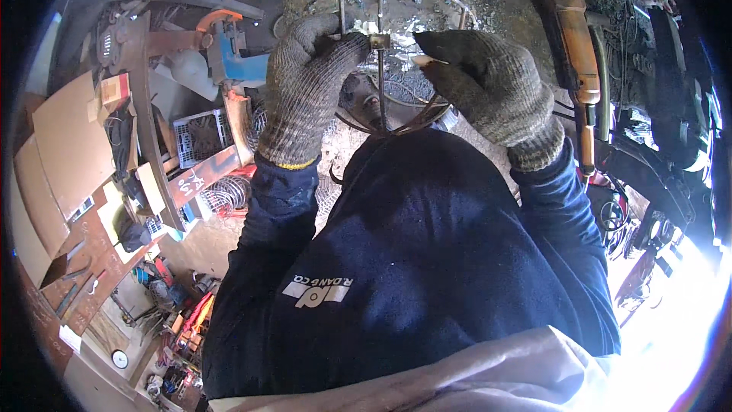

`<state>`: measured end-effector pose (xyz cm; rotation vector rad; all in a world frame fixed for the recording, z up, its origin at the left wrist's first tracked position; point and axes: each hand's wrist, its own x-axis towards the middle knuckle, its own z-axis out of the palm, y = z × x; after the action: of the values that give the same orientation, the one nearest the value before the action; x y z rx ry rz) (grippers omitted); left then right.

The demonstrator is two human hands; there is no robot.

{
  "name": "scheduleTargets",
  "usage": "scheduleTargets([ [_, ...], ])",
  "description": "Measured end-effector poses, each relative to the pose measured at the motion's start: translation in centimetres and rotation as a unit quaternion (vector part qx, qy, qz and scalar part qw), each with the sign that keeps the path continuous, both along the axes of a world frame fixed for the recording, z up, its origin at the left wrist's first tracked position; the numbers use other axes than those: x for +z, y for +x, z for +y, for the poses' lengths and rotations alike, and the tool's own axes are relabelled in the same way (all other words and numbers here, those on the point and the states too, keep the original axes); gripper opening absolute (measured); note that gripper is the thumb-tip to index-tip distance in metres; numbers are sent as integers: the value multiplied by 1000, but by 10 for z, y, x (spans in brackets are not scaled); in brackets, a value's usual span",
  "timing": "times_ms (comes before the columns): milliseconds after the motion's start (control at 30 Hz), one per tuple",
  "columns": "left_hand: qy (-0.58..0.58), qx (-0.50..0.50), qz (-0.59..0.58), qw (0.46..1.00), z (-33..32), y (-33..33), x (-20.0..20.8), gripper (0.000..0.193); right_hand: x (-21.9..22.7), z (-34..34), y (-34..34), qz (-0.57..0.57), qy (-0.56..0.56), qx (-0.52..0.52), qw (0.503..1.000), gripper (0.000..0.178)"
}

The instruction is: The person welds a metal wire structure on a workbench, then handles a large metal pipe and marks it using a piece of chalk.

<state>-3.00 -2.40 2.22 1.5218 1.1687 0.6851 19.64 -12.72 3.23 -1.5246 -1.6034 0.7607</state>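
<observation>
A round frame of thin metal rods (pixel 380 76) stands in front of me, with a curved ring at its top and upright bars. My left hand (pixel 309 80), in a grey knit glove, is closed at the frame's middle bar. Its thumb and finger pinch a small square metal piece (pixel 379 41) against that bar. Just right of the bar, my right hand (pixel 492 84), gloved alike with dark fingertips, is closed on a short pale stick (pixel 422 61). Only the stick's tip shows, so its kind is unclear. The frame's lower part is partly hidden by my knees.
An angle grinder (pixel 577 53) with a reddish disc lies at the right. To the left are a blue tool with an orange handle (pixel 236 53), a plastic crate (pixel 200 140), coiled wire (pixel 226 195) and cardboard (pixel 70 152). Assorted tools (pixel 183 320) clutter the lower left.
</observation>
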Motion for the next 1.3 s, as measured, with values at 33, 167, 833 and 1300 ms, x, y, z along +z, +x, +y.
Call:
scheduleTargets([
  [33,-17,-2,13,1000,1,0,4,31,1,3,-2,-5,4,8,1000,31],
  [167,18,9,1,1000,1,0,-5,33,8,11,-6,-23,11,39,999,30],
  [833,-8,9,-31,999,0,3,-1,35,11,27,-20,-105,34,60,992,28],
  [1300,-2,2,-36,999,1,0,-1,32,12,27,-17,-141,23,47,989,28],
])
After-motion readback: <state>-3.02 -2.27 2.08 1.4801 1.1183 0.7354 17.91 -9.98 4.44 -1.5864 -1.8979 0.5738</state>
